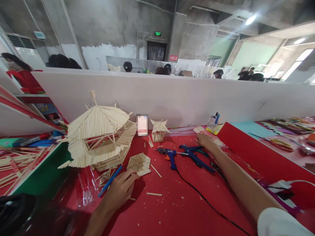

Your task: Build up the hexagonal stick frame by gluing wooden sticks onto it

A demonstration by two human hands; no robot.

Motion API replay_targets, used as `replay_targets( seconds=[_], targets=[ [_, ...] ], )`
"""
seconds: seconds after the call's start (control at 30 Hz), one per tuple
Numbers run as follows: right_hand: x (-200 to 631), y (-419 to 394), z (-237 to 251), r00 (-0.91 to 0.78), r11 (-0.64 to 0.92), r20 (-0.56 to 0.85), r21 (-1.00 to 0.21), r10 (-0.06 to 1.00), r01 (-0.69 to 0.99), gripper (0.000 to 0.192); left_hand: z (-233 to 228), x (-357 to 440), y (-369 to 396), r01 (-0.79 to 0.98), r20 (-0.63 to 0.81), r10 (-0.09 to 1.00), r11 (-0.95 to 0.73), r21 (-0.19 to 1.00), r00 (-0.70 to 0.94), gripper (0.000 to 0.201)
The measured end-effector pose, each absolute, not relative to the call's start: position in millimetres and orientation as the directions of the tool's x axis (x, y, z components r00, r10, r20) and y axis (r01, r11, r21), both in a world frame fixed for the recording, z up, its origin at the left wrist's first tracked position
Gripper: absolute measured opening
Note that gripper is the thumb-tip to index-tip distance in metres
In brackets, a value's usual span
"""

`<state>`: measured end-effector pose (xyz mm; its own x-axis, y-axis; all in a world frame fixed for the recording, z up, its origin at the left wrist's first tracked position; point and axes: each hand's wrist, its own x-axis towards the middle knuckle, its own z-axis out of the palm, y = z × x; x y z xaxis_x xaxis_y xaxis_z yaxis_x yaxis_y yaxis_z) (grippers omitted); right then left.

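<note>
Two bare hands work over a red table (172,209) backed by a long white partition (172,95). Largest on the table is a stick pagoda (98,137), two-tiered, standing at the left and leaning slightly. Right of it, against the partition, stands a much smaller stick pavilion (159,130), upright, well apart from the big one. Between the two models stands a small white card (142,125), its face blurred.

A blue glue gun (169,154) lies near the middle of the table, nozzle pointing left, its black cord (204,200) trailing toward the near edge. Just right of the gun lie blue pliers (195,155), handles running down to the right. A hexagonal stick panel (139,163) lies flat in front of the pagoda, and a blue pen (110,180) lies slanted just left of it. Loose sticks and splinters are scattered around.

The left hand (120,190) rests loosely curled, fingertips touching the near edge of the panel, clasping nothing. The right hand (205,140) reaches far forward beyond the pliers' head, toward a pile of sticks (200,130) at the partition; whether its fingers grip anything, I cannot tell.
</note>
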<state>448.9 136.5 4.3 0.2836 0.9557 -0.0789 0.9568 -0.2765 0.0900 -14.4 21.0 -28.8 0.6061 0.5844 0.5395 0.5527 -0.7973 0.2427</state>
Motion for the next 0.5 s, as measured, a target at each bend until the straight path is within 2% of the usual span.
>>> replay_targets(
  seconds=[0.13,0.23,0.3,0.47,0.5],
  targets=[
    [449.0,144.4,7.0,0.241,-0.24,0.015,-0.044,0.97,0.97,0.033,-28.4,-14.8,19.8,0.558,0.542,0.587,-0.794,0.242,0.601,0.028],
    [441.5,154.1,13.5,0.201,-0.175,0.153,-0.169,0.967,0.97,0.024,-27.6,-15.1,19.9,0.566,0.546,0.591,-0.789,0.239,0.594,0.028],
    [433.7,160.7,24.7,0.177,-0.11,0.256,-0.257,0.95,0.96,0.024,-27.7,-15.4,20.6,0.565,0.549,0.59,-0.79,0.241,0.592,0.028],
    [392.4,150.1,75.5,0.108,0.138,0.508,-0.421,0.854,0.896,0.026,-28.2,-15.8,20.1,0.565,0.568,0.592,-0.786,0.251,0.571,0.028],
    [378.4,138.9,85.8,0.108,0.29,0.621,-0.505,0.777,0.813,0.023,-27.6,-15.2,19.1,0.563,0.579,0.589,-0.787,0.252,0.564,0.027]
  ],
)
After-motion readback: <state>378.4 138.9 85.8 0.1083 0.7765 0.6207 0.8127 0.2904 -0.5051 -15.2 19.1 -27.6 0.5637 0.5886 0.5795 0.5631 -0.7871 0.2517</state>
